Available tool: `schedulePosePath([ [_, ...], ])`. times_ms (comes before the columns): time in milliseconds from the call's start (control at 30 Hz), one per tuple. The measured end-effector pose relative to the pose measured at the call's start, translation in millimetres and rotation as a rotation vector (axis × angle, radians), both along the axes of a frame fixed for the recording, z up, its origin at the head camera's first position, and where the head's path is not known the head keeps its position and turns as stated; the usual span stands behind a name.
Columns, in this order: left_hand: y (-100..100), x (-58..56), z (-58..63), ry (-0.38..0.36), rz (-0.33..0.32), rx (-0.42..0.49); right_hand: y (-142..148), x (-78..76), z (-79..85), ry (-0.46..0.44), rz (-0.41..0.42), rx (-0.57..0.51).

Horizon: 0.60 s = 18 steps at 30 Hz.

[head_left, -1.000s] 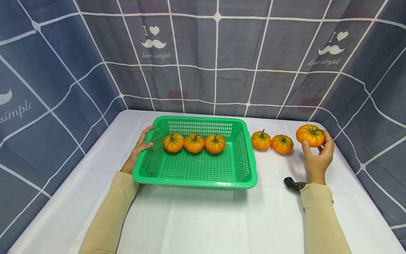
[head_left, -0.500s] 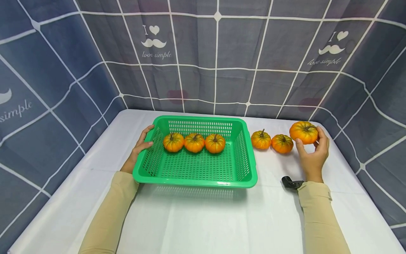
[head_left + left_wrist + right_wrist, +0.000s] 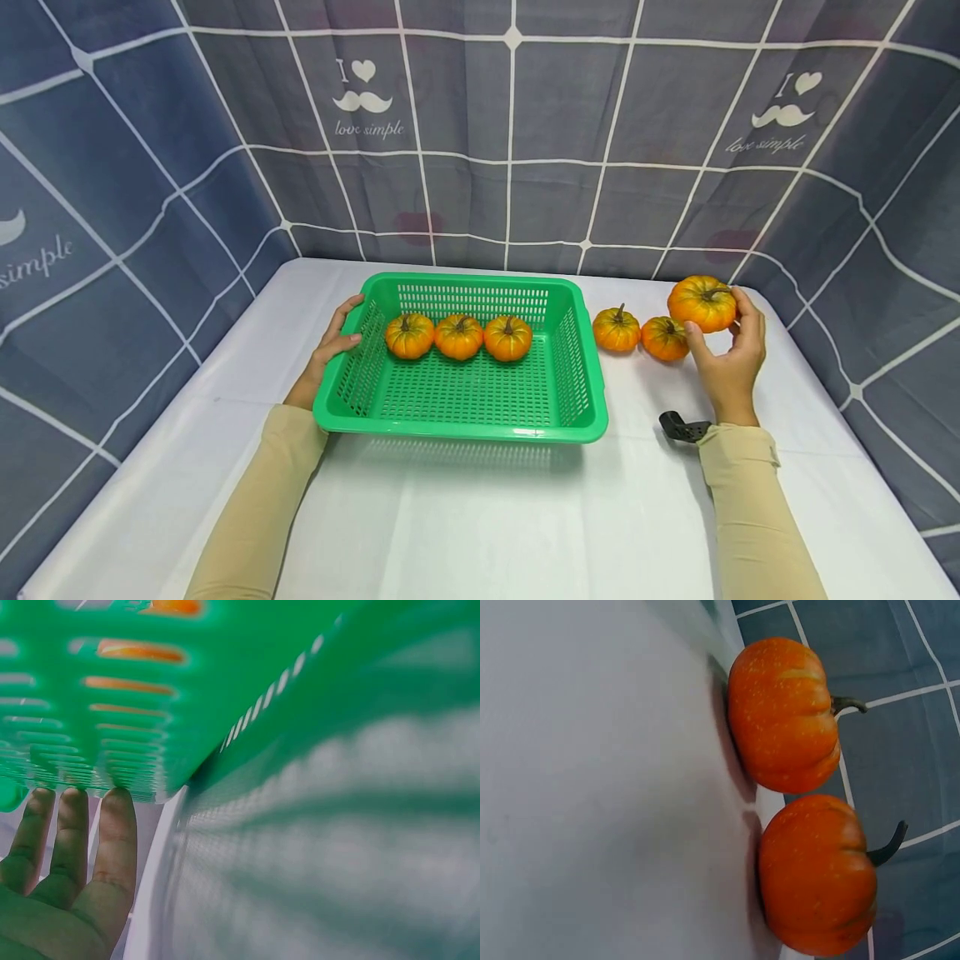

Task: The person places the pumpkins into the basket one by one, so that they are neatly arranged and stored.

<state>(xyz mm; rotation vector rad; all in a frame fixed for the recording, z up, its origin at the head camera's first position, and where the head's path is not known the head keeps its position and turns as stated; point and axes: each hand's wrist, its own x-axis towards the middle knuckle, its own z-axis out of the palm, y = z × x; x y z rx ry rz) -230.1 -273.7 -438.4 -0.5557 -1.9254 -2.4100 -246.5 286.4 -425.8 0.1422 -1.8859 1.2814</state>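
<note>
In the head view, my left hand [image 3: 328,346] holds the left end of a green plastic basket [image 3: 465,432], thumb at the rim. Its fingers [image 3: 115,825] meet the slotted wall in the left wrist view. Three small orange pumpkins stand in a row inside, the middle one [image 3: 459,337] between its neighbours. My right hand [image 3: 731,367] grips another pumpkin [image 3: 701,303] by its right side, raised over the table. Just left of it, two pumpkins sit on the cloth: a nearer one [image 3: 664,339] and one beside the basket [image 3: 617,328]. Both show large in the right wrist view.
A white cloth [image 3: 480,525] covers the table. Behind and at both sides hangs a grey-blue checked curtain [image 3: 465,200] with white lines. A black device [image 3: 682,427] is at the right wrist.
My right hand has carried its pumpkin left and slightly back, toward the two pumpkins on the cloth. The left hand, the basket and the other pumpkins have stayed put.
</note>
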Motion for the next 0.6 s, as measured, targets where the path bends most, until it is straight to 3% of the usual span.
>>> schedulePosePath([
  [200,-0.1,0.0,1.1,-0.014,0.001,-0.021,-4.7,-1.1,4.5,0.049,0.053,0.06],
  [600,0.4,0.4,1.7,-0.024,0.01,-0.028,-18.2,0.8,15.2,0.086,0.128,0.053],
])
